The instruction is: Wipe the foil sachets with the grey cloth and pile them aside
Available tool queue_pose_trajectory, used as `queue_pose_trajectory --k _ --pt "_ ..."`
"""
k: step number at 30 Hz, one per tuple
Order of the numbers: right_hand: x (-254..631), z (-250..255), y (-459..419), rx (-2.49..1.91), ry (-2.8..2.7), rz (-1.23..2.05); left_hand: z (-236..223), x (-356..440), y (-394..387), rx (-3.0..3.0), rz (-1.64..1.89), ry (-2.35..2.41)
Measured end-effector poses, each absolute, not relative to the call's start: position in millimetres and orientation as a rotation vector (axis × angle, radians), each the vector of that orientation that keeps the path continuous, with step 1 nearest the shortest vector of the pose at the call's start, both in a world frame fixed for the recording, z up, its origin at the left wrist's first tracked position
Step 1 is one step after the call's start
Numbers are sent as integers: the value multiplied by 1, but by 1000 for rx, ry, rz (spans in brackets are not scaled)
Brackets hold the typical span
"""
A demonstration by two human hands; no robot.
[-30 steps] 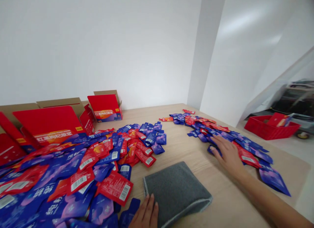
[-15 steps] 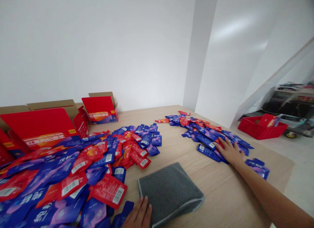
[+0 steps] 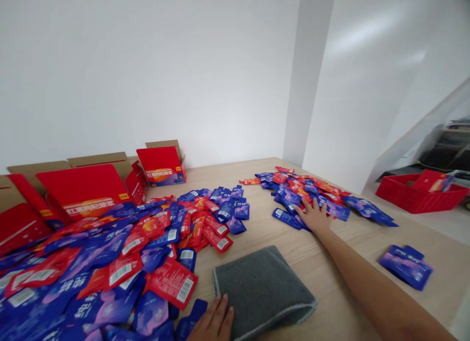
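My right hand [image 3: 316,215] lies with fingers spread on a pile of red and blue sachets [image 3: 293,188] at the right of the table. A blue sachet [image 3: 286,217] sticks out by its thumb. My left hand [image 3: 215,319] rests at the left edge of a folded grey cloth [image 3: 262,289], fingers stretched out and lying flat. Close by its fingers is a blue sachet [image 3: 194,317], partly hidden by the hand. A large heap of red and blue sachets [image 3: 121,272] fills the left side.
Open red cartons [image 3: 88,186] stand behind the left heap, with a smaller open carton [image 3: 161,165] farther back. A few blue sachets [image 3: 407,265] lie near the table's right edge. Beyond that edge, a red crate [image 3: 422,196] holds a red box. Walls border the table's back.
My right hand has pushed sachets away from me and leftward, bunching the right pile; a few stay behind near the right edge. My left hand has stayed by the cloth.
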State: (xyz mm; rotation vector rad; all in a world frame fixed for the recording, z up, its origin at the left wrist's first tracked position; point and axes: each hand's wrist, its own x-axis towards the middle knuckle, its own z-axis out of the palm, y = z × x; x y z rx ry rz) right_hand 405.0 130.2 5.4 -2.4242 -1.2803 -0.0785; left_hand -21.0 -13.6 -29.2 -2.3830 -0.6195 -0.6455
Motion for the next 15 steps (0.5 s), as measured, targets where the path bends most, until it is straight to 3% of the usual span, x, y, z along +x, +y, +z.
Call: queue_pose_trajectory --k 7,12,15 --pt "377 6 130 -2273 -1414 -166 19 -13 -32 -2411 -513 -648" --pt "351 15 118 -1842 -1557 -454 44 -29 -43 -2422 -465 -736" --pt "315 15 129 -1551 -1813 -279 46 -52 -50 -2461 -472 -775"
